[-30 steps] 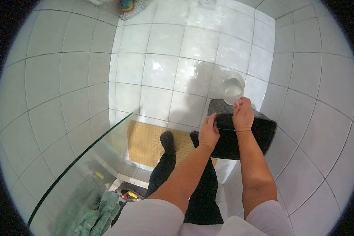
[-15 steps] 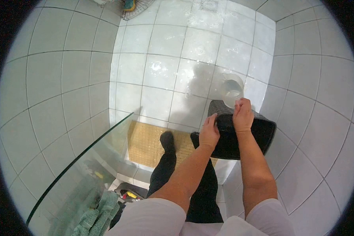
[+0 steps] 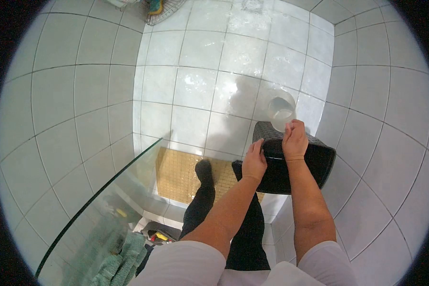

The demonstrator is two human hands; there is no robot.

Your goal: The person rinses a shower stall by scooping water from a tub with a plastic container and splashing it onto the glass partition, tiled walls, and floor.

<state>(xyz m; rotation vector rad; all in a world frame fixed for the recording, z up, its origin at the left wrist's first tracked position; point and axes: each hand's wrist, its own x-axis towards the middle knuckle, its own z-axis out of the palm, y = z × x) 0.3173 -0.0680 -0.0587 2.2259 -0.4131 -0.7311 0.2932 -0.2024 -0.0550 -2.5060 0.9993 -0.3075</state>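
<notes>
I see a black bin [image 3: 277, 175], weave-patterned outside; left of it, a tan mat [image 3: 176, 175] (finely gridded, I note); beyond it, white floor tiles [image 3: 195, 86].

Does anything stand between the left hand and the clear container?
Yes, the upper part of the black bin, held at its edge by the left hand, lies between. The right hand is already at the clear container.

Text: none readable | Labels, brands: none readable | Numbers, signs: none readable (small items lower left too blurred)
</notes>
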